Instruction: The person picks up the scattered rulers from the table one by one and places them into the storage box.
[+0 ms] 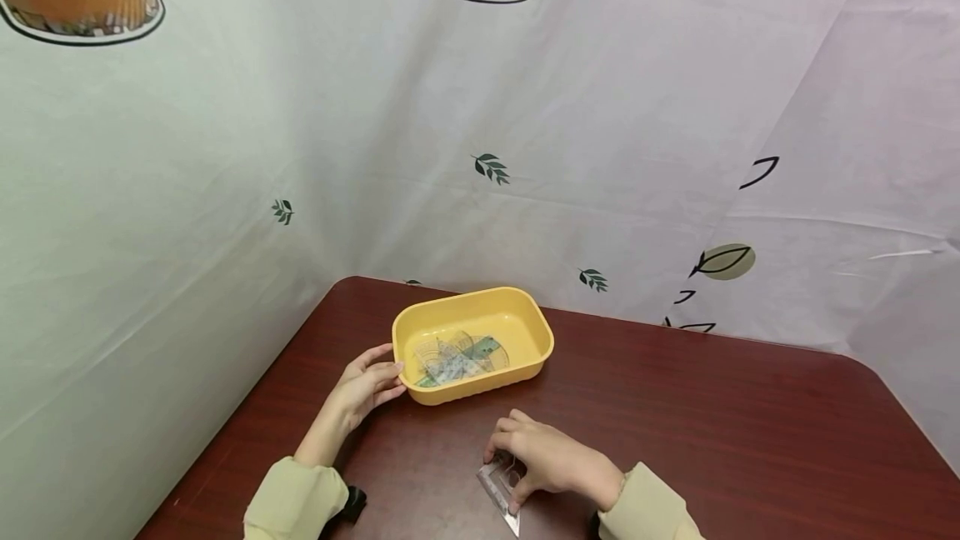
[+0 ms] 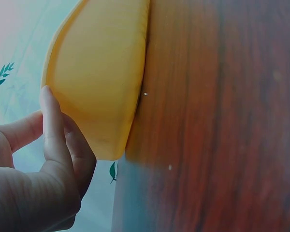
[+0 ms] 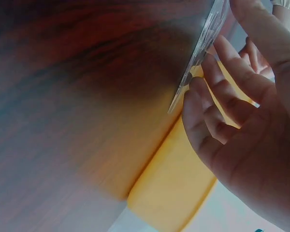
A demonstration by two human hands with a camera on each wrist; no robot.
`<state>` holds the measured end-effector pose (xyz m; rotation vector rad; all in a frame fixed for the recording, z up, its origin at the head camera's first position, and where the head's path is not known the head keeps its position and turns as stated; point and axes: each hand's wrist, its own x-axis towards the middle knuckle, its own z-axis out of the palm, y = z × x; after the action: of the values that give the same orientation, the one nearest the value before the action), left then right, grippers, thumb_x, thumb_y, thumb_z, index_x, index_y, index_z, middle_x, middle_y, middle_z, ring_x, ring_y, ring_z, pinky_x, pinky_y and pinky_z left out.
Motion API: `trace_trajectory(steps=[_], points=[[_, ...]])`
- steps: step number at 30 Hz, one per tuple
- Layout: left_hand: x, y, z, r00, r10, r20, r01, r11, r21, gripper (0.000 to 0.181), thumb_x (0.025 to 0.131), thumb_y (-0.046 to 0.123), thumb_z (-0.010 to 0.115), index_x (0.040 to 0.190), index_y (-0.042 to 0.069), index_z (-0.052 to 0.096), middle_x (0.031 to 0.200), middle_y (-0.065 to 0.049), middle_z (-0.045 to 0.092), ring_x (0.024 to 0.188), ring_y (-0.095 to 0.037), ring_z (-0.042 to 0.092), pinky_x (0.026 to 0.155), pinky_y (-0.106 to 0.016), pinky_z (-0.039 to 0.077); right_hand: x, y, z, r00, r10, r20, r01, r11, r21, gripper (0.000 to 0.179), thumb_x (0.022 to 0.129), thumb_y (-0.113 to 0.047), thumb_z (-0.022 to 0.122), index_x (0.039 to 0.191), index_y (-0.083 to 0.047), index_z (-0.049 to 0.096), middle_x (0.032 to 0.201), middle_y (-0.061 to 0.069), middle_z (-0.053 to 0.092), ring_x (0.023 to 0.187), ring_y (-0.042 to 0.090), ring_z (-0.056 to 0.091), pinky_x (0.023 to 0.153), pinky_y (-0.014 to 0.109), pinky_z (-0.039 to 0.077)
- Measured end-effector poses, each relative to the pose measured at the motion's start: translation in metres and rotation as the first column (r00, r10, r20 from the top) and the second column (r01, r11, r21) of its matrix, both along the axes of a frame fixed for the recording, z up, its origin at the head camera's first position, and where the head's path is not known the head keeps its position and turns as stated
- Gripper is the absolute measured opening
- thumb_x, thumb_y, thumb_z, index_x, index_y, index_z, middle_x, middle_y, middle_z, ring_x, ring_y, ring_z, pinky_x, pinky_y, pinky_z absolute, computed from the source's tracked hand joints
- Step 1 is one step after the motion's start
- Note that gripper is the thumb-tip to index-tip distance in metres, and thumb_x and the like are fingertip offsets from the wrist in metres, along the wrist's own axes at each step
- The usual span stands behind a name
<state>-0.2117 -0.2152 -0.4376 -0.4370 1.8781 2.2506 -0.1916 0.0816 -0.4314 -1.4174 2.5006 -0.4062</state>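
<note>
A yellow plastic basket (image 1: pixel 480 388) stands at the back left of the table, and my left hand (image 1: pixel 358 392) holds its left end, thumb by the rim and fingers along the outer wall. Inside lie several clear plastic drawing tools, among them set squares (image 1: pixel 452 365) and a protractor (image 1: pixel 497 352), overlapping in a pile. In front of the basket, my right hand (image 1: pixel 551 455) grips a clear set square (image 1: pixel 498 488) by its edges between thumb and fingertips. The right wrist view shows that set square (image 3: pixel 198 50) edge-on, close over the tabletop.
The dark red-brown wooden table (image 1: pixel 712 423) extends to the right of the hands. A white patterned cloth (image 1: pixel 637 123) hangs behind and along the left side, meeting the table's back edge just behind the basket.
</note>
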Motion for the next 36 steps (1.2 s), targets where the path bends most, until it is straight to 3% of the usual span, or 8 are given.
trace_trajectory(steps=[10, 14, 17, 19, 22, 25, 32, 36], points=[[-0.001, -0.002, -0.001, 1.0, -0.007, 0.002, 0.007, 1.0, -0.002, 0.065, 0.094, 0.005, 0.057, 0.148, 0.002, 0.022, 0.096, -0.001, 0.058, 0.072, -0.006, 0.06, 0.068, -0.019, 0.058, -0.002, -0.001, 0.001, 1.0, 0.007, -0.019, -0.007, 1.0, 0.021, 0.061, 0.051, -0.037, 0.091, 0.102, -0.022, 0.062, 0.099, -0.014, 0.054, 0.088, -0.001, 0.039, 0.081, 0.012, 0.043], [-0.001, -0.002, -0.001, 1.0, -0.007, 0.001, 0.007, 1.0, -0.003, 0.064, 0.094, 0.005, 0.057, 0.148, 0.002, 0.023, 0.096, -0.001, 0.058, 0.072, -0.006, 0.06, 0.068, -0.019, 0.058, -0.004, 0.0, 0.0, 0.999, 0.002, 0.037, -0.001, 1.0, -0.025, 0.055, 0.053, -0.033, 0.091, 0.096, -0.021, 0.058, 0.093, -0.014, 0.055, 0.083, -0.002, 0.04, 0.075, 0.01, 0.042], [-0.001, -0.002, -0.001, 1.0, -0.01, -0.001, 0.01, 1.0, -0.001, 0.065, 0.094, 0.005, 0.057, 0.148, 0.002, 0.022, 0.095, 0.0, 0.057, 0.072, -0.006, 0.06, 0.068, -0.019, 0.058, -0.007, 0.001, -0.001, 0.989, -0.022, 0.144, 0.032, 0.997, -0.07, 0.046, 0.06, -0.025, 0.09, 0.094, -0.021, 0.059, 0.087, -0.013, 0.054, 0.08, -0.002, 0.044, 0.072, 0.01, 0.044], [-0.002, -0.002, -0.001, 1.0, -0.004, 0.001, 0.004, 1.0, 0.0, 0.064, 0.093, 0.005, 0.058, 0.147, 0.002, 0.023, 0.094, 0.0, 0.057, 0.071, -0.006, 0.06, 0.067, -0.019, 0.058, -0.01, 0.002, -0.001, 0.97, -0.042, 0.24, 0.068, 0.993, -0.101, 0.036, 0.067, -0.019, 0.086, 0.092, -0.02, 0.061, 0.084, -0.012, 0.054, 0.077, -0.002, 0.048, 0.07, 0.012, 0.046], [-0.001, -0.001, -0.001, 1.0, -0.002, 0.004, 0.002, 1.0, 0.001, 0.065, 0.093, 0.005, 0.058, 0.148, 0.002, 0.023, 0.094, 0.0, 0.057, 0.072, -0.006, 0.06, 0.067, -0.018, 0.058, -0.014, 0.003, -0.003, 0.923, -0.027, 0.384, 0.096, 0.982, -0.161, 0.023, 0.076, -0.008, 0.079, 0.091, -0.015, 0.063, 0.08, -0.007, 0.059, 0.073, -0.003, 0.052, 0.067, 0.013, 0.051], [-0.001, 0.0, 0.001, 1.0, 0.001, 0.007, -0.001, 1.0, 0.003, 0.066, 0.093, 0.005, 0.059, 0.148, 0.002, 0.023, 0.093, 0.0, 0.057, 0.071, -0.006, 0.06, 0.067, -0.018, 0.057, -0.017, 0.006, -0.004, 0.884, 0.003, 0.467, 0.101, 0.975, -0.199, 0.015, 0.082, -0.001, 0.071, 0.091, -0.011, 0.064, 0.079, -0.004, 0.062, 0.07, -0.004, 0.055, 0.065, 0.014, 0.053], [0.0, 0.0, 0.0, 1.0, -0.004, 0.004, 0.004, 1.0, 0.002, 0.067, 0.093, 0.005, 0.059, 0.148, 0.001, 0.022, 0.092, 0.001, 0.057, 0.071, -0.006, 0.06, 0.066, -0.018, 0.058, -0.023, 0.009, -0.006, 0.839, 0.043, 0.542, 0.083, 0.975, -0.206, 0.007, 0.089, -0.003, 0.065, 0.093, -0.009, 0.066, 0.083, -0.001, 0.066, 0.072, -0.003, 0.057, 0.066, 0.015, 0.053], [-0.001, 0.0, 0.0, 1.0, 0.0, 0.011, 0.0, 1.0, 0.001, 0.066, 0.093, 0.004, 0.059, 0.148, 0.002, 0.023, 0.093, 0.0, 0.057, 0.071, -0.006, 0.06, 0.067, -0.018, 0.057, -0.025, 0.011, -0.005, 0.818, 0.055, 0.573, 0.074, 0.977, -0.199, 0.013, 0.089, 0.004, 0.062, 0.094, -0.008, 0.067, 0.081, -0.003, 0.066, 0.07, -0.003, 0.057, 0.063, 0.014, 0.051]])
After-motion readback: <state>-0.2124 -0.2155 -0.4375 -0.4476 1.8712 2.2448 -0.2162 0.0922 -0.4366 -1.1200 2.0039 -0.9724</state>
